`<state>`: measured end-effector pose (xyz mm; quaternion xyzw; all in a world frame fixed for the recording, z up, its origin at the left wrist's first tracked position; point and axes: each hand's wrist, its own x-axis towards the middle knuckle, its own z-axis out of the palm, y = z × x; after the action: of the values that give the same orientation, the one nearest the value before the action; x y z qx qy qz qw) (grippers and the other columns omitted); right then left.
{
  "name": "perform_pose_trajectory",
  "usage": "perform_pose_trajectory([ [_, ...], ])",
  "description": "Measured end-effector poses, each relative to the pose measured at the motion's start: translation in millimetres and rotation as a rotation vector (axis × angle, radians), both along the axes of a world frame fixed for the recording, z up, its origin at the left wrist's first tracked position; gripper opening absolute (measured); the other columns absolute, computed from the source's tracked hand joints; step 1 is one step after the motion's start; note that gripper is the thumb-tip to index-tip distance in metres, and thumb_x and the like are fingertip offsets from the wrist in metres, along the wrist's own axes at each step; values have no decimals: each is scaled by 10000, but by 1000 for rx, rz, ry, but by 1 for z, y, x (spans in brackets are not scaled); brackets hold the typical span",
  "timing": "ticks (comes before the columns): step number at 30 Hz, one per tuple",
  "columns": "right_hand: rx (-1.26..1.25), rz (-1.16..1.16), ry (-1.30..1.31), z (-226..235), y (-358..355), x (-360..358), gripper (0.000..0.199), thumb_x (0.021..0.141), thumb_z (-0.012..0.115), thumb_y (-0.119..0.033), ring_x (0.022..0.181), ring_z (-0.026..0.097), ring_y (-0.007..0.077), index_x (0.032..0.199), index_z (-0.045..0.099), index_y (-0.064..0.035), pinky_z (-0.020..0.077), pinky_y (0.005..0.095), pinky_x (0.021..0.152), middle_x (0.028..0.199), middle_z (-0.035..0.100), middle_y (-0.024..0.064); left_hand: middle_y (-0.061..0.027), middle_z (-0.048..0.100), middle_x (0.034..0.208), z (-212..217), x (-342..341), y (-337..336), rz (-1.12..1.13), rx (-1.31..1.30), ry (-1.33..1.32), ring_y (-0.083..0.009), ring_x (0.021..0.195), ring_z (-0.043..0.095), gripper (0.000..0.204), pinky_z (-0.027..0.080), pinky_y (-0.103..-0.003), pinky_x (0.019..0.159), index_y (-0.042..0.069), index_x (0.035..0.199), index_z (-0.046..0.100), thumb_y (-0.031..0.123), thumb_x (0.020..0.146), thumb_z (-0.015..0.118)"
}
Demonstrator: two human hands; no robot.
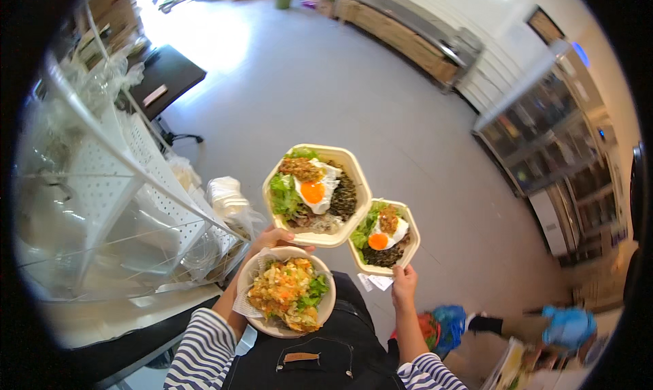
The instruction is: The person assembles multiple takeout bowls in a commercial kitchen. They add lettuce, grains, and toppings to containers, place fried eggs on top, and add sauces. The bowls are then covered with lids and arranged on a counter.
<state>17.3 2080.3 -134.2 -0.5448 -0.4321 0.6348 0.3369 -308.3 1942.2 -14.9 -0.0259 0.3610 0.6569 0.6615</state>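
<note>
My left hand (273,239) grips the near edge of a cream hexagonal takeaway bowl (364,186), most of its fingers hidden beneath. Inside lie a fried egg (314,190), green lettuce (283,198), a brown crumbly topping and dark shredded bits. Over my left wrist and forearm sits a round bowl (327,315) of golden fried food with greens and a paper liner; what bears it underneath is hidden. My right hand (404,285) is closed on the near rim of a second hexagonal bowl (413,244) with similar food. White paper slips (375,282) hang at its near side.
Along my left stands a white perforated rack (139,155) with clear plastic bags. A dark table (166,77) is farther off. Grey floor (408,118) stretches ahead. Glass-door cabinets (537,128) and a long metal counter (408,19) line the right. Bags (445,322) lie low at right.
</note>
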Motion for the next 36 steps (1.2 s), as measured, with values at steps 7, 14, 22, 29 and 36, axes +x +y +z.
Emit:
perform_pose_trajectory([
  [7, -28, 29, -52, 13, 5, -5, 104, 835, 531, -63, 635, 506, 94, 847, 590, 22, 408, 246, 570, 752, 583, 30, -227, 667, 958, 39, 17, -7, -87, -165, -121, -289, 772, 693, 585, 611, -370, 669, -131, 1278, 383, 177, 789, 471],
  [14, -37, 146, -63, -13, -18, 34, 120, 837, 534, -45, 652, 534, 88, 899, 616, 18, 428, 235, 590, 782, 607, 16, -292, 629, 1015, 17, 40, -12, -29, -117, -53, -314, 845, 683, 639, 605, -381, 714, -163, 1302, 332, 135, 761, 494],
  [22, 73, 263, -187, -19, 36, 65, 169, 859, 557, -124, 627, 492, 78, 841, 625, 30, 398, 255, 538, 728, 577, 4, -297, 582, 1103, 34, 77, -10, 127, -71, -102, -308, 912, 670, 542, 608, -372, 750, -142, 1273, 374, 73, 794, 508],
  [29, 224, 586, -120, -9, 167, -12, 210, 880, 507, -142, 621, 461, 80, 812, 595, 36, 381, 271, 526, 697, 548, 9, -284, 595, 1095, 55, 143, 4, 467, -92, -137, -309, 891, 675, 539, 614, -380, 731, -118, 1277, 381, 71, 791, 520],
  [36, 339, 803, 28, -9, 268, -224, 207, 842, 500, -129, 603, 485, 104, 852, 606, 50, 395, 287, 525, 689, 558, 21, -249, 612, 1051, 111, 197, 63, 869, -10, -183, -291, 885, 674, 482, 611, -376, 725, -82, 1249, 420, 74, 808, 534],
])
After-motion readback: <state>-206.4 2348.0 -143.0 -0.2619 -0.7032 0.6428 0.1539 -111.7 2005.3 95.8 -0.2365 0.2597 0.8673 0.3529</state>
